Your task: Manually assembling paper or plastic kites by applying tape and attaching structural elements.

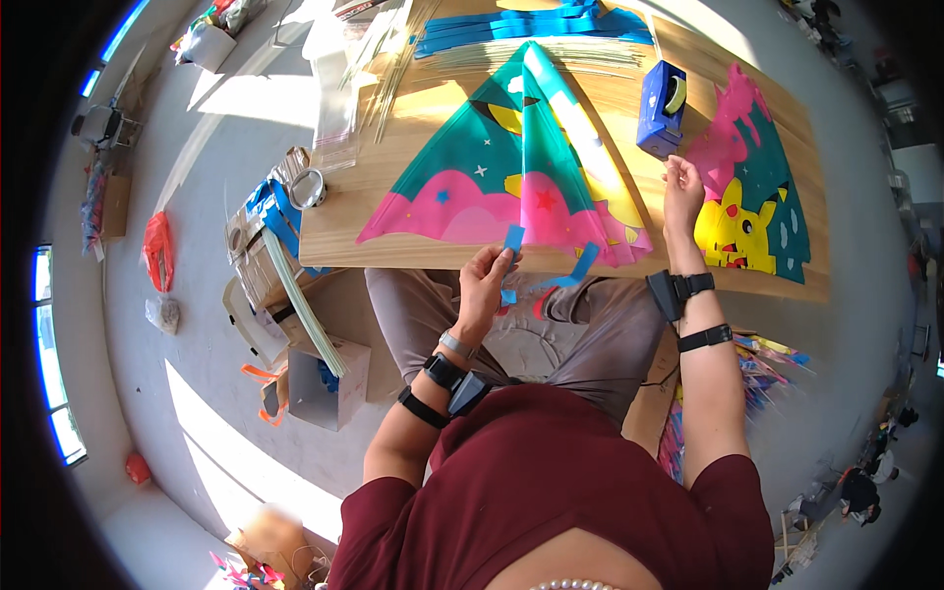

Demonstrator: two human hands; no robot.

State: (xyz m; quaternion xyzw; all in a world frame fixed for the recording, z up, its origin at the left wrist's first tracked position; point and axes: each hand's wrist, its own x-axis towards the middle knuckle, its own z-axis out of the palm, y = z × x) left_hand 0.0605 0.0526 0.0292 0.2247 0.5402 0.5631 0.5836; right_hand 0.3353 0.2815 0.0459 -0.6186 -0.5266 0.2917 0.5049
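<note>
1. Your left hand point(484, 278) pinches a short blue strip point(512, 239) between thumb and fingers at the near edge of the wooden table point(339, 231); the strip's lower end is hidden behind your fingers.
2. Your right hand point(680, 192) rests further right on the table with fingers loosely curled. You cannot tell whether it holds anything, as the fingertips face away.
3. Between your hands lies a folded kite point(492, 167), teal above and pink below, its point aimed at the far side. Its right half is washed out by sunlight.
4. A second blue strip point(575, 270) hangs over the near table edge, just right of your left hand.
5. A blue tape dispenser point(661, 108) stands just beyond your right hand.
6. Right of that hand lies another kite point(752, 197) with a yellow figure; its far corner bends toward the picture's rim.
7. Blue sheets point(531, 25) at the far edge are cut off by the frame.
</note>
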